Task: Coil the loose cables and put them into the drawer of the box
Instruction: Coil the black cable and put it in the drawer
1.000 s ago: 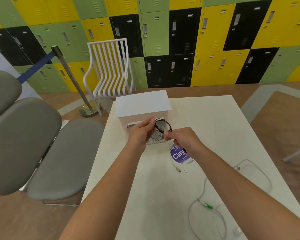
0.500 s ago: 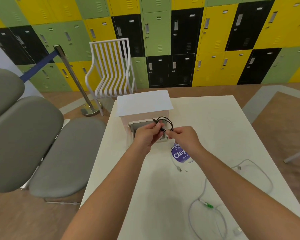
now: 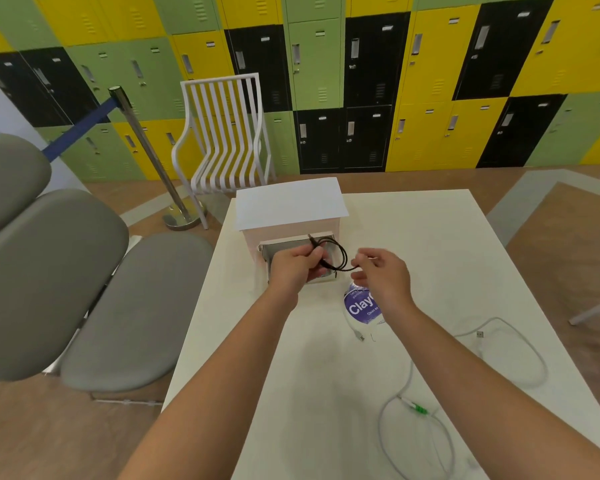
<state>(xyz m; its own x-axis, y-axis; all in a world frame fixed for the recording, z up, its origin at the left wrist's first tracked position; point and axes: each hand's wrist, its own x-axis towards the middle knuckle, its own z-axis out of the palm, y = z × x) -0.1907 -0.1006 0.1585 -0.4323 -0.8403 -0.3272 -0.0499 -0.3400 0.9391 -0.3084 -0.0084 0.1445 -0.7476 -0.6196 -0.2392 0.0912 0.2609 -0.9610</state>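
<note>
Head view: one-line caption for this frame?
Left hand holds coiled black cable over the box's open drawer; right hand alongside.

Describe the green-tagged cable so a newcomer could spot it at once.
Start at the white table and look to its near right part, under the right forearm. A loose pale grey cable sprawls there in open loops. Unlike the black cable gripped by the left hand, it carries a small green connector.

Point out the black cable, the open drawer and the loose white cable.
black cable (image 3: 342, 252), head view, right side of its coil
drawer (image 3: 274, 245), head view, grey inside left of the hand
white cable (image 3: 409, 379), head view, middle stretch on the table
</note>
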